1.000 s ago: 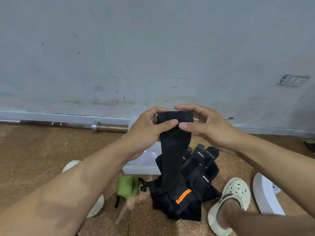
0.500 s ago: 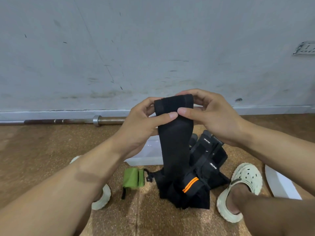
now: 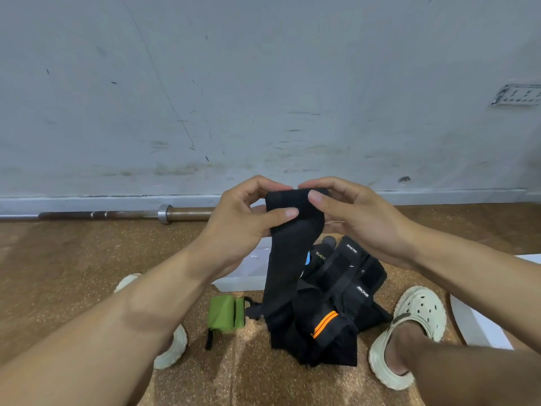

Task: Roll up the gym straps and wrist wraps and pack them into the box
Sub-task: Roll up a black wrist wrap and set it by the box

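Rolling the top end of this black wrap, tail hanging straight down

The black wrap [image 3: 288, 244] runs top to bottom mid-frame: rolled end up between my hands, loose tail dropping onto the pile of straps [image 3: 336, 303] on the floor. My left hand [image 3: 240, 227] and right hand [image 3: 357, 221] are level, both grips curled tight on the roll, thumbs in front. The white box [image 3: 248, 266] sits just behind, lower centre.

Head-worn camera looks forward and down, close above the floor [image 3: 73, 273] and wall [image 3: 263, 83].
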`<state>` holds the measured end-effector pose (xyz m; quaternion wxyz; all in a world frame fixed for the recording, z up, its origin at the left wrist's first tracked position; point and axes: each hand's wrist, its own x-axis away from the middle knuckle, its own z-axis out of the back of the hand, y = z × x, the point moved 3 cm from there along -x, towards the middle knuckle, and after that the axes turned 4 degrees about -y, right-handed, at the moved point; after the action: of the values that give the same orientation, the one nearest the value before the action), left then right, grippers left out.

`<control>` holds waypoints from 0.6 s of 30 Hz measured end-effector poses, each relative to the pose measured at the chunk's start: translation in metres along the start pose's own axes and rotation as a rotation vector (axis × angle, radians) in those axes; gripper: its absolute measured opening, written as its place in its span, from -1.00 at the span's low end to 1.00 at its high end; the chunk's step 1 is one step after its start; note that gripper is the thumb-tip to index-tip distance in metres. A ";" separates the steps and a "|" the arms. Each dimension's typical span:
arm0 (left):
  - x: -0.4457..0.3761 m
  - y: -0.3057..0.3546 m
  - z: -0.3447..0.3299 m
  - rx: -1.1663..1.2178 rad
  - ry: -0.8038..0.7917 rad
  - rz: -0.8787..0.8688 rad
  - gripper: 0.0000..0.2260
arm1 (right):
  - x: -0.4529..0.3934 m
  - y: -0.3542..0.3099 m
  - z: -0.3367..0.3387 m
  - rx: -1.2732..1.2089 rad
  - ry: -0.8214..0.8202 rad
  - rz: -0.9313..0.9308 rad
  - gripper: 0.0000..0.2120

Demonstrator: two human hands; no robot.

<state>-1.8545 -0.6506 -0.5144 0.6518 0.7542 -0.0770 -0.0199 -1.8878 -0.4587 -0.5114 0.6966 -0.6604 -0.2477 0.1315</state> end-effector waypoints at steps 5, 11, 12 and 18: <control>0.002 -0.003 -0.002 0.018 0.015 0.031 -0.74 | 0.001 0.001 -0.001 0.021 0.000 0.003 -0.68; 0.005 -0.009 -0.004 0.042 -0.055 0.193 -0.52 | 0.006 -0.002 -0.001 0.050 0.030 0.054 -0.70; 0.005 -0.008 -0.004 0.032 -0.064 0.198 -0.51 | 0.007 -0.003 -0.001 0.054 0.026 0.058 -0.71; 0.000 -0.005 -0.003 0.001 -0.053 0.184 -0.51 | 0.009 -0.006 -0.001 0.066 0.042 0.130 -0.66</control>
<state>-1.8538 -0.6467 -0.5188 0.6483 0.7435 -0.1630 0.0203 -1.8806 -0.4557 -0.5036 0.7132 -0.6541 -0.1852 0.1706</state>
